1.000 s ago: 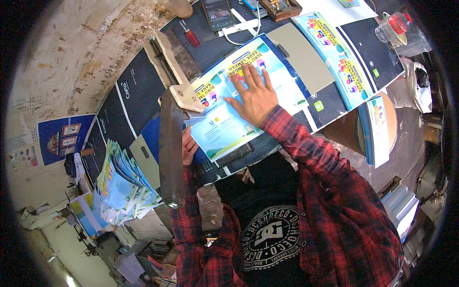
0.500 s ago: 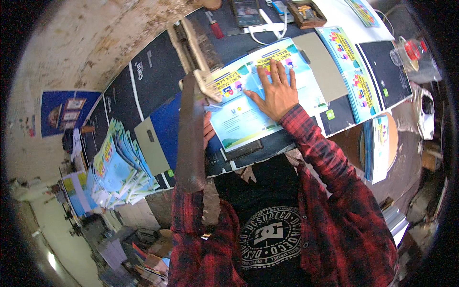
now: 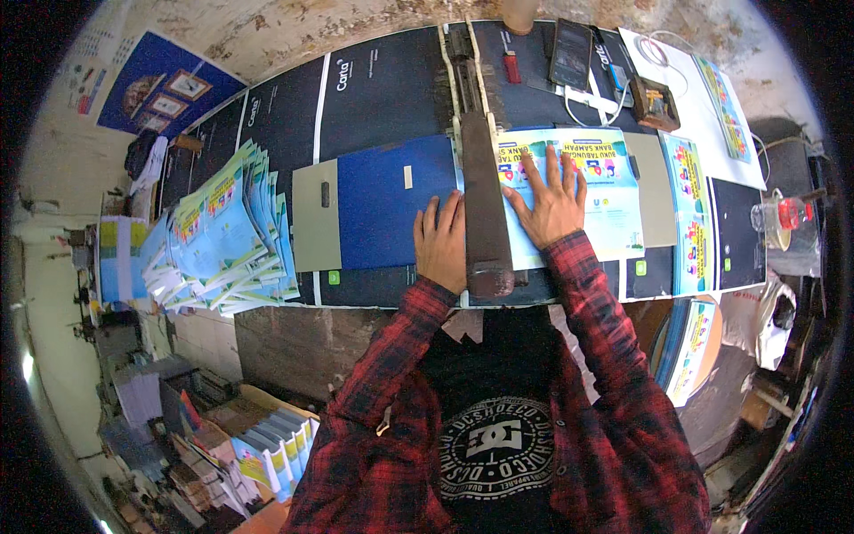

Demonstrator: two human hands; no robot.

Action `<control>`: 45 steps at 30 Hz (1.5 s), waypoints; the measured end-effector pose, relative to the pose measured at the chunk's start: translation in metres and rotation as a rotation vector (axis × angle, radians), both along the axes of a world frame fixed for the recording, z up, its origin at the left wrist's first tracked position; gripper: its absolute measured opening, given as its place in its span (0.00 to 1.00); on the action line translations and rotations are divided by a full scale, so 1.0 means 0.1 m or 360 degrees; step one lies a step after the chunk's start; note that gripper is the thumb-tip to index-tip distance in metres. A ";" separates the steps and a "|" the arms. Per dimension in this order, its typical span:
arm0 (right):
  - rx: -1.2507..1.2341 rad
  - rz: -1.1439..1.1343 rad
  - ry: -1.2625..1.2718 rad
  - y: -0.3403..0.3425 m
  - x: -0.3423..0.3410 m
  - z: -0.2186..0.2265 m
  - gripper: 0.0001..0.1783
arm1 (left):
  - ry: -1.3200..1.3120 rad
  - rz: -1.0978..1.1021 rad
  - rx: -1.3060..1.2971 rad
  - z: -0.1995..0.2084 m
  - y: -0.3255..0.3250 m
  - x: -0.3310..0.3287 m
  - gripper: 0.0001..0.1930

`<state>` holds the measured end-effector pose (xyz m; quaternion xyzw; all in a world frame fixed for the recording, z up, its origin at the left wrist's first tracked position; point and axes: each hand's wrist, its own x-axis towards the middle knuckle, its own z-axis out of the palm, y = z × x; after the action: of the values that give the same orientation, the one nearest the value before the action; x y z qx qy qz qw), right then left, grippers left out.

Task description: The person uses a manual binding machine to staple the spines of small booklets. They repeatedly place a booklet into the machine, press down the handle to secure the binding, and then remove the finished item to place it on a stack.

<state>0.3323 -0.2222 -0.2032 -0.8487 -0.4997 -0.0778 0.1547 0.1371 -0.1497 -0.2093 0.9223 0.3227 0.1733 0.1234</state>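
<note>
Head camera: left hand point(image 3: 441, 242) rests on the blue rectangular board point(image 3: 374, 214), right hand point(image 3: 553, 212) spreads over the glossy blue-and-yellow printed sheet point(image 3: 616, 222), just right of the long brown bar point(image 3: 486, 214); hands apart. I fear uneven pressure skewing the sheet, or bar movement pinching either hand.

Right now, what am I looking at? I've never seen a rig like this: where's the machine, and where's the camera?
There's no robot, just a person's two bare hands. The single view comes from a fisheye camera worn on the head, looking down, so straight edges bend. The left hand lies over a blue board; the right hand is spread on printed sheets. Between them runs a long dark bar, perhaps a paper cutter's arm. The black-topped table also carries a loose pile of booklets or sheets at left and a phone. Neither grip looks closed.
</note>
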 end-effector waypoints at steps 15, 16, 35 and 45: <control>-0.0103 -0.0114 0.0000 -0.54 0.89 -0.06 0.37 | -0.0080 0.0003 0.0046 0.11 -0.08 -0.03 0.33; -0.0093 -0.0096 0.0000 -0.54 0.92 -0.09 0.37 | -0.0140 0.0012 0.0021 0.13 -0.08 -0.02 0.32; 0.0322 0.0374 0.0109 0.33 0.41 1.93 0.37 | -0.0069 -0.0105 0.0028 -0.14 0.07 -0.12 0.35; -0.0113 0.0566 0.0188 0.06 -0.95 1.71 0.45 | 0.0076 -0.0084 0.0068 -0.11 0.06 -0.11 0.35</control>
<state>0.2375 -0.2158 -0.0323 -0.7549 -0.6344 0.0182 0.1650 0.1260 -0.1438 -0.2199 0.9368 0.2973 0.1548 0.1006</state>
